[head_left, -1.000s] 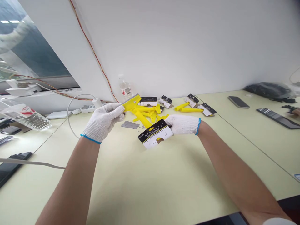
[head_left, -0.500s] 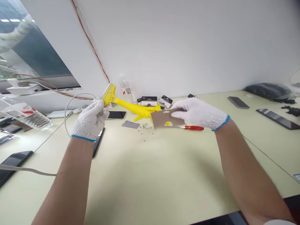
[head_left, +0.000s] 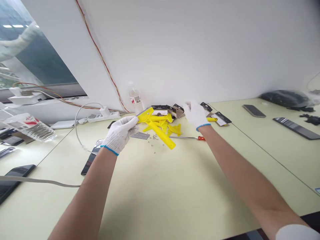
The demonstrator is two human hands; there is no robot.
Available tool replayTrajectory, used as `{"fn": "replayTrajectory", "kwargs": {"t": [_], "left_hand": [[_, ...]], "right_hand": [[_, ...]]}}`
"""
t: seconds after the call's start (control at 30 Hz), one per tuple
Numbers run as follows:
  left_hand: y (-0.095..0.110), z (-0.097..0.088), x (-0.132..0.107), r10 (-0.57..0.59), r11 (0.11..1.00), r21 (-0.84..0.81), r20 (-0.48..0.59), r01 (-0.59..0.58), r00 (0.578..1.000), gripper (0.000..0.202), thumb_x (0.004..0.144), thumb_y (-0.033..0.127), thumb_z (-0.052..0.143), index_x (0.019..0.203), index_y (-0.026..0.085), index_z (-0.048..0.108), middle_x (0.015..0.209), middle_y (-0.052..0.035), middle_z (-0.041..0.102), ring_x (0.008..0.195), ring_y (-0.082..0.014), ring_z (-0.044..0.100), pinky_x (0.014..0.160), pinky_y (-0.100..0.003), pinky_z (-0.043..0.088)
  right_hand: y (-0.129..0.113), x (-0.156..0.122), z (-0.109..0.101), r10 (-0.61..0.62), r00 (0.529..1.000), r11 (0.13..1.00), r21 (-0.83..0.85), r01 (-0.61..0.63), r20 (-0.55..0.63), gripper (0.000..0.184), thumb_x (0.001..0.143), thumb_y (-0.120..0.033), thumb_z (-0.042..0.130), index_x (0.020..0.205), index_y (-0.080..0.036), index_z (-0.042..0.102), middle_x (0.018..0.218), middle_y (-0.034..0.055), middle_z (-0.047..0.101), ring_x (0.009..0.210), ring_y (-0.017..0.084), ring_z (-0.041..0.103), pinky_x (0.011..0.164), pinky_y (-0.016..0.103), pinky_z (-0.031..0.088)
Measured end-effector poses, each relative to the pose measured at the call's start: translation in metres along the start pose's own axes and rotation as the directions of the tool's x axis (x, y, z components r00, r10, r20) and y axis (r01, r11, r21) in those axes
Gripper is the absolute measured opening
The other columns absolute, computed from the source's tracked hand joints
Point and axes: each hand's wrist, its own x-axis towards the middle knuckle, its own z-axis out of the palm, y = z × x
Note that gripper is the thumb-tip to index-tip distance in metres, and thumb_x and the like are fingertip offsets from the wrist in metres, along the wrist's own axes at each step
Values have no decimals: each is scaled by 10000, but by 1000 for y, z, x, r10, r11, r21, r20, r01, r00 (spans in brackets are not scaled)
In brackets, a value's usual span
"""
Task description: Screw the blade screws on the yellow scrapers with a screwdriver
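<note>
My left hand [head_left: 121, 133], in a white knit glove with a blue cuff, pinches a yellow scraper [head_left: 160, 131] by its blade end. The scraper's handle slants down to the right above the table. At the back, my right hand [head_left: 196, 115], gloved alike, is beside a brown and black card package [head_left: 178, 110]; its fingers look parted, with nothing visible in them. More yellow scraper parts [head_left: 175, 129] lie behind the held scraper. Flat grey blades [head_left: 140, 135] and several small screws [head_left: 153, 137] are near them. A red-handled screwdriver [head_left: 200, 138] lies below my right hand.
Black and white boxes [head_left: 160, 109] and a water bottle [head_left: 135, 100] stand by the wall. Another card package [head_left: 221, 119] lies right of my hand. A phone [head_left: 90, 160] and a white cable are by my left arm; a power strip [head_left: 103, 115] sits behind.
My left hand has moved right and down with the scraper, whose handle now points lower. My right hand has moved back toward the wall, and the brown card is out of its grasp.
</note>
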Motion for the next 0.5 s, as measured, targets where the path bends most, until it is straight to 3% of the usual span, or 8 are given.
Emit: {"fn": "replayTrajectory", "kwargs": {"t": [0.07,0.13,0.2,0.27,0.33,0.43,0.5], "left_hand": [[-3,6,-1,-13,1000,22,0,13,1000,440,666,338,952,965,86,750,810,-51,684,650,-69,619,602,-137,548],[-6,12,-3,-22,999,37,-1,22,1000,435,688,340,941,981,84,747,799,-51,684,653,-73,619,598,-142,536],[-10,17,-4,-25,999,43,-6,26,1000,436,704,358,934,982,85,739,801,-57,688,664,-82,627,604,-154,534],[-15,23,-6,-1,1000,17,20,0,1000,453,754,424,901,1024,101,732,876,-80,715,725,-107,661,661,-188,557],[-20,30,-9,15,1000,-24,117,-13,993,498,830,527,819,1118,132,725,1036,-116,740,843,-150,699,759,-251,585],[-29,43,-16,-116,993,13,396,121,911,603,887,658,694,1216,153,717,1181,-169,733,999,-245,714,802,-332,584],[-33,51,-23,-153,987,41,494,153,856,636,887,694,666,1217,152,717,1140,-173,740,993,-271,718,742,-329,569]], "right_hand": [[-15,-23,6,-11,988,999,46,4,154,453,1075,-551,466,941,-155,641,929,96,678,809,178,595,718,297,450],[-28,-48,10,-75,873,995,98,31,483,461,1010,-611,543,877,-173,600,859,58,653,726,161,557,640,288,395],[-37,-68,11,-93,764,993,112,27,639,483,934,-648,629,850,-178,561,824,40,628,684,153,524,591,280,359],[-41,-79,12,-82,742,984,171,-44,665,494,924,-659,629,862,-175,557,836,39,628,670,143,507,568,270,345],[-42,-82,12,-101,742,939,309,-148,663,491,964,-654,575,914,-166,601,887,49,649,674,129,508,569,256,362],[-41,-82,14,-229,686,811,525,-258,690,473,1015,-604,520,1025,-152,659,960,61,686,638,102,501,564,236,402],[-43,-84,16,-332,622,755,595,-276,709,445,1034,-559,499,1056,-144,658,994,69,704,603,93,500,549,235,426]]}}
